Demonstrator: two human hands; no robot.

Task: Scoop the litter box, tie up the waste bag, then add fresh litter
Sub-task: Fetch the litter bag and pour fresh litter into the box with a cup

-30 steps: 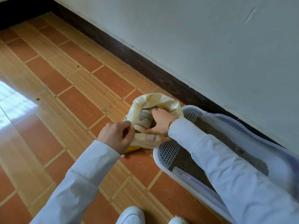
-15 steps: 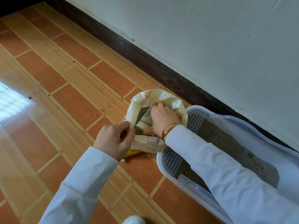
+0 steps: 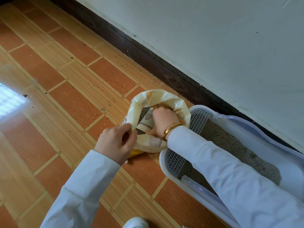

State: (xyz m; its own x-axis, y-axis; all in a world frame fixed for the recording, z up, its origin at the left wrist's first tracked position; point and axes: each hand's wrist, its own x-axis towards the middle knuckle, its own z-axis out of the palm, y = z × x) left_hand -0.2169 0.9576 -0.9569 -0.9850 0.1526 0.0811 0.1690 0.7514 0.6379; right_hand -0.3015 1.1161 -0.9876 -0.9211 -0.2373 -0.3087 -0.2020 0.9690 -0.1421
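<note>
Left hand [image 3: 117, 143] pinches the near rim of the cream litter bag [image 3: 178, 102], which stands rolled open on the tiled floor [image 3: 49, 112] just beside the litter box [image 3: 166, 163], while the right hand [image 3: 162, 120] reaches inside, seemingly gripping a paper cup [image 3: 145, 121] sunk in the grains. The bag looks soft and floppy yet probably heavy with litter, so the rolled rim is the sensible hold. Loose grains dot the floor toward the dark skirting [image 3: 164, 68].

The left hand [image 3: 117, 143] pinches the rim of a cream plastic litter bag [image 3: 164, 97] — held open. The right hand [image 3: 162, 120] reaches inside, beside a white plastic litter box [image 3: 166, 167].
</note>
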